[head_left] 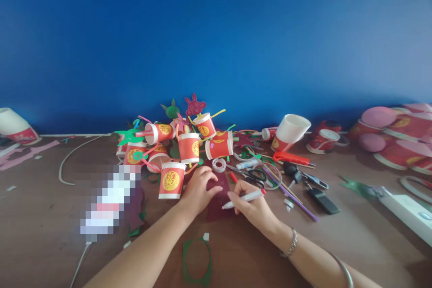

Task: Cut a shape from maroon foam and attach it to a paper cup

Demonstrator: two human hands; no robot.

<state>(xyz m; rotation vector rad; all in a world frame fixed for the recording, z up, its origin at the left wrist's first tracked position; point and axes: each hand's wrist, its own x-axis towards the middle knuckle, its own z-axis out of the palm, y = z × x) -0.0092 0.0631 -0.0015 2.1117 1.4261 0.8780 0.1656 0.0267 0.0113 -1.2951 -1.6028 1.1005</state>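
My right hand [251,207] is closed round a white marker [248,198] with a red end, its tip pointing left over a dark red sheet [218,202]. At the sheet's left edge rests my left hand [201,190], fingers bent and apart, with nothing held in it. A red paper cup [171,181] with a yellow emblem stands just left of that hand. Beyond the sheet lies a roll of clear tape [219,165]. A small red marker cap [233,177] shows by my right fingers.
Several decorated cups [189,147] crowd the back middle. Right of them are stacked white cups [292,130], black scissors [258,175], a purple stick [297,200] and keys [293,173]. A blurred-out phone [106,207] lies left, a green cut-out frame [197,261] in front.
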